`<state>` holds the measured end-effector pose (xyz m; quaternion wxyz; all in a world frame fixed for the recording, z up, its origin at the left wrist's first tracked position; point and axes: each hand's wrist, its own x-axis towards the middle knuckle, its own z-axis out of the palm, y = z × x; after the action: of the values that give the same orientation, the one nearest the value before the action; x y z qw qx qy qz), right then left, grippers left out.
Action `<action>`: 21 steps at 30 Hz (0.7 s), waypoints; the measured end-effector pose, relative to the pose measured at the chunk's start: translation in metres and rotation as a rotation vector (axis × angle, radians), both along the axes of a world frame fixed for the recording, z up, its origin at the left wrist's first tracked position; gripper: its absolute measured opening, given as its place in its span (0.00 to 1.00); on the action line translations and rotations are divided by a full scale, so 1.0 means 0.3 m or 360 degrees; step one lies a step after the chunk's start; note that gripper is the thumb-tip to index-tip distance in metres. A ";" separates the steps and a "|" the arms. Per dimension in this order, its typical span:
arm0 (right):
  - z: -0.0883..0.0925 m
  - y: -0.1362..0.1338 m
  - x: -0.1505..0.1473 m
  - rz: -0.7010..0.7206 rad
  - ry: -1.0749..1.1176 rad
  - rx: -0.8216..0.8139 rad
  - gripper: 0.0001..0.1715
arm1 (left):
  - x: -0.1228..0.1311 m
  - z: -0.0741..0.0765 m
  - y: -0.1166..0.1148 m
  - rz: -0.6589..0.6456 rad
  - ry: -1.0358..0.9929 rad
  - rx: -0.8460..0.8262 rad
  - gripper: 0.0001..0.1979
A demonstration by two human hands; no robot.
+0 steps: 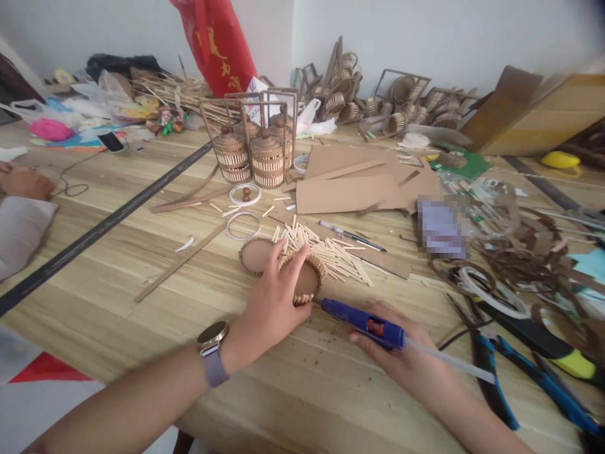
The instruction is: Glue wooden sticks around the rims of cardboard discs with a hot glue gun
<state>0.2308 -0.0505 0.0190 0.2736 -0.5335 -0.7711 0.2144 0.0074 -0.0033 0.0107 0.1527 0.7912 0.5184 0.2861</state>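
You are at a craft workshop bench. The wide wooden table is strewn with cut sticks, cardboard sheets, tape rings and a pen. Finished stick baskets stand mid-table inside frames, and more of them are heaped against the white wall. A bundle of reeds lies at the back left. A glue gun is near you, and blue-handled pliers lie to its right.

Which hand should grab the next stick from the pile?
Probably left: the left hand rests on the round base, fingers beside the stick pile, while the right hand is occupied holding the glue gun.
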 end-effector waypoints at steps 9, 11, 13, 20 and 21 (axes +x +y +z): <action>-0.009 -0.002 0.004 -0.0019 -0.0035 -0.0016 0.14 | -0.002 -0.001 0.003 -0.0021 -0.0026 0.0011 0.50; -0.009 -0.002 0.004 -0.0021 -0.0037 -0.0004 0.14 | -0.003 -0.002 0.002 -0.0020 -0.0030 0.0009 0.50; -0.009 -0.001 0.003 -0.0020 -0.0030 0.0016 0.14 | -0.003 -0.003 0.001 -0.0019 -0.0032 0.0013 0.50; -0.014 -0.002 0.005 -0.0021 -0.0046 0.0015 0.15 | -0.001 -0.006 0.003 -0.0017 -0.0028 0.0028 0.50; -0.015 -0.002 0.005 -0.0028 -0.0045 0.0020 0.14 | -0.001 -0.006 0.003 -0.0019 -0.0029 0.0028 0.50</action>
<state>0.2324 -0.0511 0.0146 0.2680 -0.5414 -0.7715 0.1996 0.0070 -0.0023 0.0090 0.1520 0.7930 0.5097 0.2970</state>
